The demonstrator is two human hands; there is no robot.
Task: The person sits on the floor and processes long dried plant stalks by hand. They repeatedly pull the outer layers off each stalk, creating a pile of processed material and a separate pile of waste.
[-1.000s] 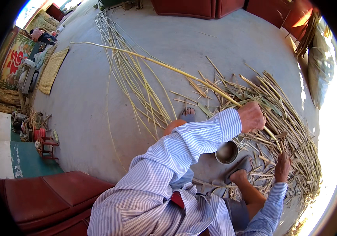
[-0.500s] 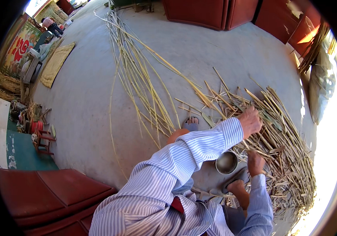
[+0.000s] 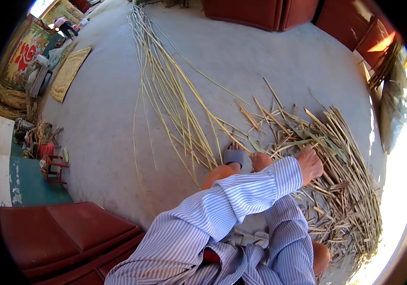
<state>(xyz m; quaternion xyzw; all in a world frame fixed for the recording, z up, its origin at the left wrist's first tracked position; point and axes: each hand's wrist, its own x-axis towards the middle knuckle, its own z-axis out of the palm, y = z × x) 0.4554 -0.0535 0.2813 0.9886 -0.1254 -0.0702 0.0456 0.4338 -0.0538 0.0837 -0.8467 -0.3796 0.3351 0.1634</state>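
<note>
My left hand (image 3: 310, 165) reaches across to the right, over a heap of cut reed stalks (image 3: 350, 161). Its fingers are curled closed, and what they hold, if anything, is hidden. Underneath the left forearm passes my right arm, so the two cross. My right hand (image 3: 260, 162) shows beyond the left sleeve, closed at the near end of a long yellow reed (image 3: 198, 102). That reed runs back toward a spread of long thin reed strips (image 3: 168, 95) on the floor. My sandalled foot (image 3: 233, 156) is just left of the right hand.
Red padded seats stand at the near left (image 3: 65, 232) and far side (image 3: 241, 13). A small wooden stool (image 3: 55, 167) and woven mat (image 3: 70, 73) lie left. A filled sack (image 3: 394, 111) leans at right. Another person (image 3: 65, 27) bends over far left.
My right hand has moved up and left, from the heap's near edge to beneath the left forearm. My left hand has shifted slightly right and nearer. The metal bowl is now hidden.
</note>
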